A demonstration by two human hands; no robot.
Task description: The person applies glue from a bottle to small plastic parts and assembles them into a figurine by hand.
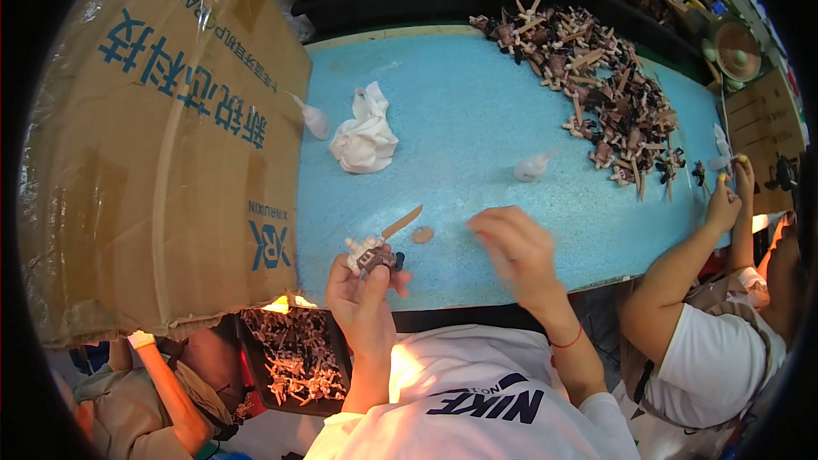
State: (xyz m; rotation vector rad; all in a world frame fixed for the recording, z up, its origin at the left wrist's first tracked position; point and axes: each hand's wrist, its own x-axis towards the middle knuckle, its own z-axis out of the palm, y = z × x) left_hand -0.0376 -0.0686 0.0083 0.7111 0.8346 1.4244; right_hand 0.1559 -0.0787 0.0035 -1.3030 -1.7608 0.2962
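Between the fingers and thumb of my left hand (362, 302) is a small figurine (372, 257) with a pale upper part, a brown body and dark ends. A long tan sword-shaped blade (402, 221) sticks up from it toward the far right. Just right of the blade, a small tan oval piece (422, 235) lies on the blue tabletop (452, 111). My right hand (518, 255) is raised over the near part of the table, apart from the figurine. Motion smears its fingers, so whether they hold anything is unclear.
A tall cardboard box (170, 153) borders the left side. Crumpled white tissue (366, 138), a white squeeze bottle (315, 119) and another squeeze bottle (532, 168) are on the table. Figurines (618, 102) heap at the right; a black bin (341, 349) stands below. A co-worker's arm (669, 290) reaches in.
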